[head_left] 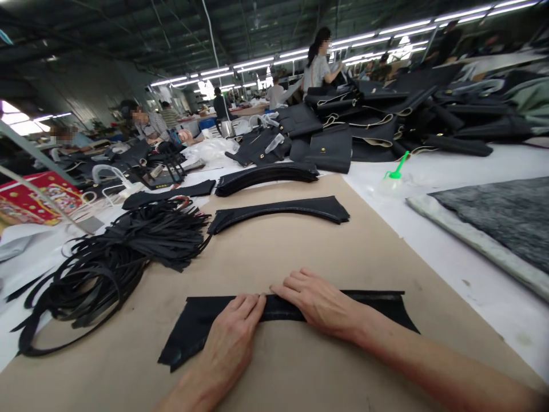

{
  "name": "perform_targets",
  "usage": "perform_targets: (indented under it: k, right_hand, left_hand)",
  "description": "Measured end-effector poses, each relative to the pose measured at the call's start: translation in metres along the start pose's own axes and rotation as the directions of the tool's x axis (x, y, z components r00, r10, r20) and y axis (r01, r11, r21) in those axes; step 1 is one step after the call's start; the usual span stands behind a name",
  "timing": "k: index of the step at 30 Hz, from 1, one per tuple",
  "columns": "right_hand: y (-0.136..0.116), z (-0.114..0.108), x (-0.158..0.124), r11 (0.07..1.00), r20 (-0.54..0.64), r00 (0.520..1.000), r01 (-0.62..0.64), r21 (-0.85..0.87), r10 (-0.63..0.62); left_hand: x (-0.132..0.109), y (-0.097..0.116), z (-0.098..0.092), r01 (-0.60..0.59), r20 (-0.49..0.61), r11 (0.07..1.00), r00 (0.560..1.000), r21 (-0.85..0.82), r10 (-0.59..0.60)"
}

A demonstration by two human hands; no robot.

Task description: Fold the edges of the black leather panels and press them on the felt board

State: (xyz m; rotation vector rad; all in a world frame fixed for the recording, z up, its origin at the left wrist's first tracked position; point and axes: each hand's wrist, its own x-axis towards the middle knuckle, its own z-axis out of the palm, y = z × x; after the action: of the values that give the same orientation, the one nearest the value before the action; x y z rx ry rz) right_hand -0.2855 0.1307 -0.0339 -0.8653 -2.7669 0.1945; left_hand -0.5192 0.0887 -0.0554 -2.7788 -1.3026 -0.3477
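Note:
A curved black leather piece [193, 326] lies flat on the brown paper sheet [300, 252] right in front of me. My left hand [234, 337] rests on its middle with fingers stretched flat and close together. My right hand [317, 300] lies across the piece just to the right, fingers extended and pressing down, fingertips nearly meeting those of the left hand. Neither hand grips anything.
Further up the paper lie a stack of similar curved black pieces [278, 210] and another stack [266, 174]. A tangle of black strips [120, 257] sits to the left. A green-capped bottle [394, 174] and a grey felt mat [501, 223] are at right. Other people work at the far tables.

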Motion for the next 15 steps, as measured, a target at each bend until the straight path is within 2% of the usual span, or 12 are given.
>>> perform_targets:
  k: [6, 15]
  right_hand:
    - [0.013, -0.003, -0.021, 0.999, 0.003, 0.999, -0.032, -0.023, 0.032]
    - [0.01, -0.005, -0.033, 0.999, 0.003, 1.0, -0.023, -0.025, 0.023]
  left_hand:
    - [0.003, 0.003, -0.001, 0.02, 0.011, 1.0, 1.0, 0.017, -0.021]
    - [0.009, 0.007, -0.004, 0.049, 0.031, 0.998, 0.998, 0.042, -0.051]
